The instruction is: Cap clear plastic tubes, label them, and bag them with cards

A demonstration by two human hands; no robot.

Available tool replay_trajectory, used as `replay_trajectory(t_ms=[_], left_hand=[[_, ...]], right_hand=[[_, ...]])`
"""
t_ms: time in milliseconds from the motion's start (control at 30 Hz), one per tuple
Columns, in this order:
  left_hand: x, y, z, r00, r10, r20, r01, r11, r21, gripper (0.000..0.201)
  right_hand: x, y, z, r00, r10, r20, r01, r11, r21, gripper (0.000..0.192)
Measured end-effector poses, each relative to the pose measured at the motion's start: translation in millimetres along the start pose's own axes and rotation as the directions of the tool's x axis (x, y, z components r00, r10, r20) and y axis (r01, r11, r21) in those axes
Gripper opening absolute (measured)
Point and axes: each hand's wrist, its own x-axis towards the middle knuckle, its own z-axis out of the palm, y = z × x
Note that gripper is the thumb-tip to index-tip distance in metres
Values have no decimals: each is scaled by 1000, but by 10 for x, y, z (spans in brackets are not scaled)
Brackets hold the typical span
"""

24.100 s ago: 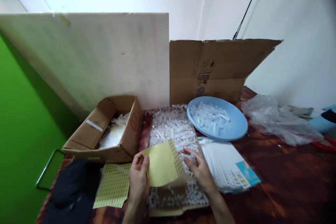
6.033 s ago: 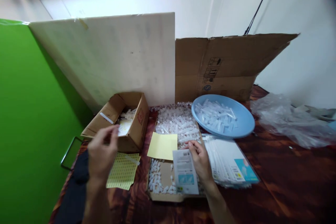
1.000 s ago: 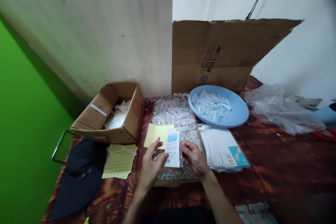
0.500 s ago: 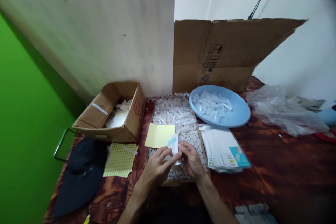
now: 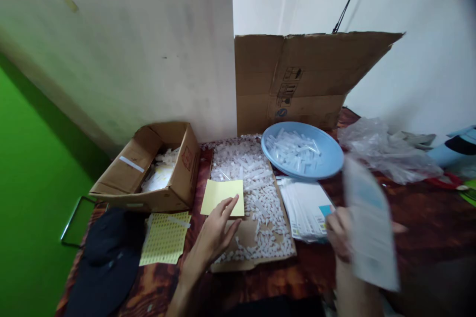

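Observation:
My left hand (image 5: 214, 234) hovers open over the flat cardboard tray (image 5: 238, 263) of small white plastic pieces, its fingertips at the lower edge of a plain yellow sheet (image 5: 223, 197). My right hand (image 5: 340, 235) grips a white packet with a light blue patch (image 5: 370, 228), blurred with motion, held above the table to the right of the stack of packets (image 5: 305, 205). A yellow sticker sheet (image 5: 164, 237) lies left of the tray.
A blue bowl (image 5: 329, 156) of clear tubes stands behind the packet stack. An open cardboard box (image 5: 148, 173) sits at left, a black cap (image 5: 104, 267) near the front left, crumpled clear plastic (image 5: 383, 151) at right. A white board (image 5: 122, 64) and folded cardboard (image 5: 301, 79) stand behind.
Both hands held the packet over the tray half a second ago. Now my right hand has carried it off to the right, and my left hand has let go and stays by the yellow sheet.

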Motion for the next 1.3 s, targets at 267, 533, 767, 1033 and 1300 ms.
replay_trajectory(t_ms=[267, 533, 767, 1033, 1300], left_hand=[[-84, 126, 357, 967, 22, 253, -16, 1000, -26, 20], [-101, 264, 911, 964, 39, 262, -51, 998, 39, 37], [-42, 175, 1153, 979, -85, 185, 85, 996, 11, 15], [-41, 99, 1069, 977, -202, 72, 211, 967, -144, 14], [257, 71, 595, 825, -564, 41, 320, 405, -857, 25]], right_hand=[[91, 48, -8, 995, 96, 34, -47, 724, -688, 41], [1388, -306, -241, 955, 295, -15, 184, -635, -750, 23], [2183, -112, -637, 831, 497, -250, 219, -706, -673, 11], [2195, 30, -607, 851, 495, -174, 264, -691, -673, 9], [1425, -90, 14, 915, 391, 101, 288, -457, -841, 48]])
